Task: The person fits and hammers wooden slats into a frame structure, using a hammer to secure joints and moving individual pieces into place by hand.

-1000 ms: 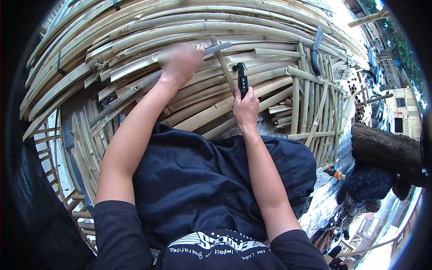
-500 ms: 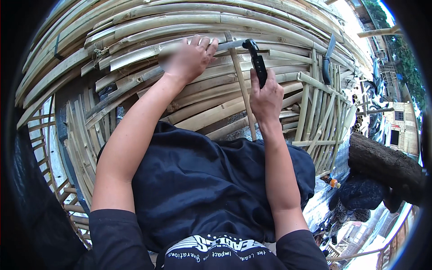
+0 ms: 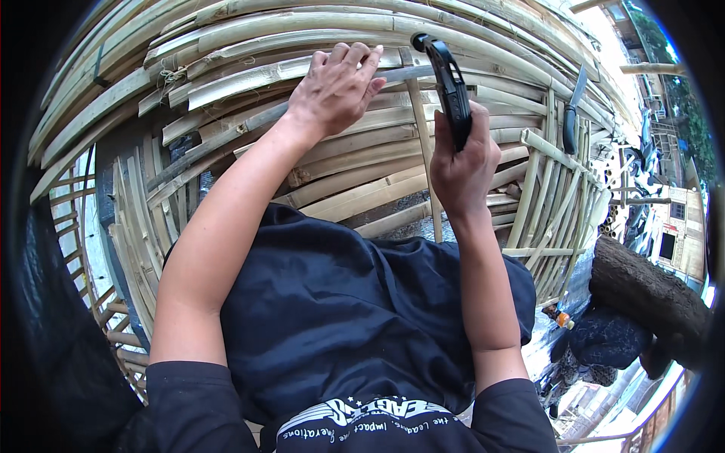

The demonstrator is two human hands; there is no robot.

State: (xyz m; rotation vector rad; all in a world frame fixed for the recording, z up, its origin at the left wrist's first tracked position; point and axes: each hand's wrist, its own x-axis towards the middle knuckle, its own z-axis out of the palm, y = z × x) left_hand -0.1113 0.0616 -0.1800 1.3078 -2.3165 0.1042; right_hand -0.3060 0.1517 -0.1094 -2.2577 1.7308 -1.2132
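Observation:
My right hand (image 3: 468, 162) is wrapped round the black handle of a hammer (image 3: 450, 79). The hammer is raised, its dark rounded head pointing up and left above the bamboo. To its left, my left hand (image 3: 332, 90) rests over a grey split bamboo strip (image 3: 408, 73), fingers bent and drawn together. A small pale thing shows among those fingers, too small to name. Under the strip, near the hammer, an upright narrow bamboo slat (image 3: 423, 143) crosses several horizontal bamboo strips (image 3: 362, 181).
A knife with a dark handle (image 3: 570, 124) lies on the bamboo at right. Beside it stands a lattice of thin bamboo sticks (image 3: 551, 200). A thick dark log (image 3: 646, 283) lies farther right, near an orange-capped bottle (image 3: 563, 320). Long split bamboo lengths (image 3: 294, 34) stretch across the far side.
My right hand has lifted the hammer up and slightly right, away from the strip. My left hand has shifted a little up and right, staying over the strip.

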